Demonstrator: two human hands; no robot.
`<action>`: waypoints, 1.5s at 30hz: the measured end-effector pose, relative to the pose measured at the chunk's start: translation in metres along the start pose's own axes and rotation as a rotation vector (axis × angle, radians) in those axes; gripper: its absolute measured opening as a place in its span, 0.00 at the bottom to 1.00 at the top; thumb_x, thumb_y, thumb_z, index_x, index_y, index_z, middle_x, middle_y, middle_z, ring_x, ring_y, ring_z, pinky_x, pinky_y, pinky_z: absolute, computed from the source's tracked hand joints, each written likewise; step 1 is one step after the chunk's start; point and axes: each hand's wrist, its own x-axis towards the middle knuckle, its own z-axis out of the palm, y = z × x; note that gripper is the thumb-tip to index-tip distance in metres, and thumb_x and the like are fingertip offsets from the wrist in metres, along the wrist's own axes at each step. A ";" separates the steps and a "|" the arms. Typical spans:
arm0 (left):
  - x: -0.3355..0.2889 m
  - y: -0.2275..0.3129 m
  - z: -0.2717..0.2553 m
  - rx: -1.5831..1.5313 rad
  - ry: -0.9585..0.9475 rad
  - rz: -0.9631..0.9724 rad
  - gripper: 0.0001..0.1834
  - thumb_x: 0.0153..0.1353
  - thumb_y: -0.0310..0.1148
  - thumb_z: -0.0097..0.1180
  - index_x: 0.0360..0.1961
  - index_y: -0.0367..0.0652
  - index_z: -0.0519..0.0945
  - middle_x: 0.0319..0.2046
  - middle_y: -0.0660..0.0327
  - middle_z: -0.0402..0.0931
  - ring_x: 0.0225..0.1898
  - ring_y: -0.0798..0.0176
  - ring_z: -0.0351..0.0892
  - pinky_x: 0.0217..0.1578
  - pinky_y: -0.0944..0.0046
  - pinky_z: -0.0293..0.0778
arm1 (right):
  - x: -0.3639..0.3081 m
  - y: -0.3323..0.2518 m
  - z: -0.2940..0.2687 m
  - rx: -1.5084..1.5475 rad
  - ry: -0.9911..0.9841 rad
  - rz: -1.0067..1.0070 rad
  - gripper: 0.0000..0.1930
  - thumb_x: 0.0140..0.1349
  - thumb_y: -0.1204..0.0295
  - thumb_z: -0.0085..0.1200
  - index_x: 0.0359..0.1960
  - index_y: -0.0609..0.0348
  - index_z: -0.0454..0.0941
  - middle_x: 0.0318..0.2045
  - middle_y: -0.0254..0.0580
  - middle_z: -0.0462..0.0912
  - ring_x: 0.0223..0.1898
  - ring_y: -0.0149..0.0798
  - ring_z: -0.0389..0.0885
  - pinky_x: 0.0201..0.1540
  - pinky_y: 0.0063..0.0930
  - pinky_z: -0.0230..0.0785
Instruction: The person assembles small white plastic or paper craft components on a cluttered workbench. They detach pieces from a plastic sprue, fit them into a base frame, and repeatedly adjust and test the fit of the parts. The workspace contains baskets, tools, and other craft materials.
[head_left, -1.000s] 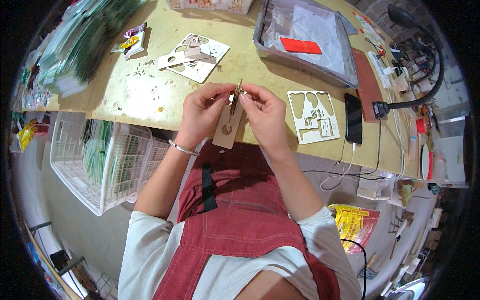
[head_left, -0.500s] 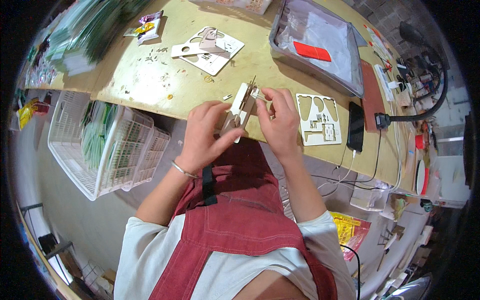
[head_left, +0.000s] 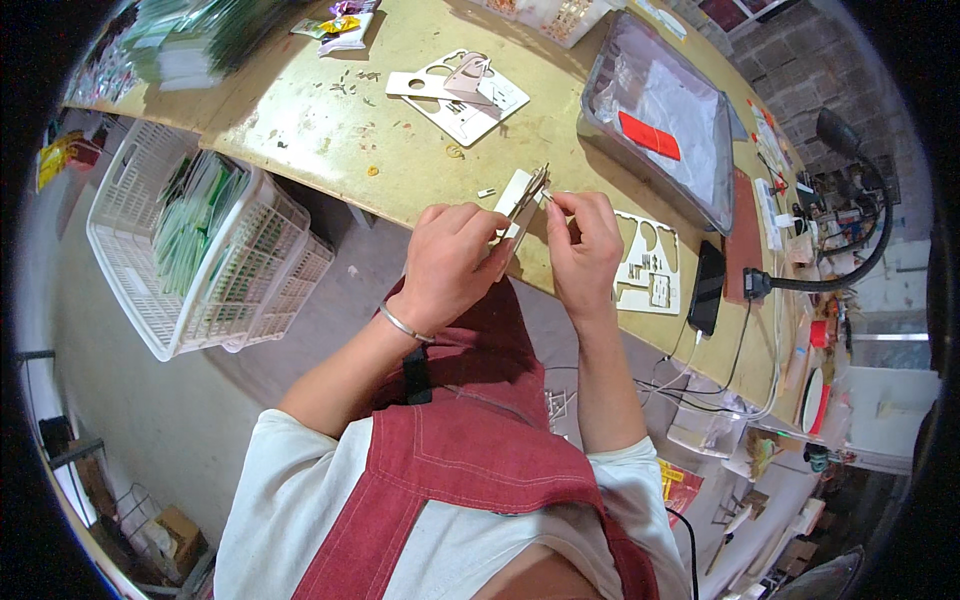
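At the table's near edge, an assembly of thin, pale, slotted wooden-looking pieces [head_left: 517,192] stands tilted. My left hand [head_left: 447,262] is closed on its near left side, thumb and fingers pinching it. My right hand [head_left: 588,252] is at its right side, thumb and forefinger closed on a small pale piece [head_left: 548,198], partly hidden by the fingertips. One tiny loose piece [head_left: 486,192] lies to the left of the assembly. Beside my right hand is a white cut-out sheet [head_left: 632,298] with shaped holes, partly covered by that hand.
More cut-out sheets [head_left: 472,127] lie farther back on the table. A grey tray [head_left: 715,205] holds plastic and a red packet. A black phone [head_left: 707,290], cables and a bent lamp arm [head_left: 870,245] are at right. White baskets [head_left: 165,335] stand lower left.
My left hand has shifted from lying spread beside the assembly to pinching it. My right thumb and forefinger have come together on a small piece. The whole view has shifted slightly.
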 end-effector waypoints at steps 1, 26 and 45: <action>0.002 0.001 -0.001 0.025 -0.004 0.011 0.14 0.57 0.30 0.75 0.43 0.45 0.84 0.35 0.60 0.83 0.39 0.52 0.84 0.46 0.53 0.74 | 0.000 0.000 0.000 0.000 -0.003 -0.001 0.06 0.67 0.79 0.67 0.44 0.61 0.86 0.38 0.45 0.83 0.33 0.45 0.84 0.35 0.37 0.76; 0.011 0.001 -0.009 -0.077 -0.051 0.039 0.15 0.59 0.25 0.70 0.46 0.47 0.80 0.31 0.60 0.81 0.32 0.51 0.83 0.38 0.52 0.73 | -0.001 0.004 0.006 0.008 -0.009 0.012 0.04 0.68 0.79 0.66 0.42 0.63 0.84 0.36 0.47 0.83 0.33 0.45 0.83 0.34 0.36 0.77; 0.017 -0.005 -0.013 -0.127 -0.179 -0.005 0.14 0.57 0.26 0.68 0.43 0.45 0.79 0.36 0.54 0.79 0.38 0.42 0.82 0.40 0.46 0.75 | 0.001 0.003 0.006 -0.018 -0.038 0.016 0.04 0.68 0.79 0.65 0.42 0.63 0.83 0.36 0.48 0.83 0.32 0.47 0.83 0.35 0.38 0.76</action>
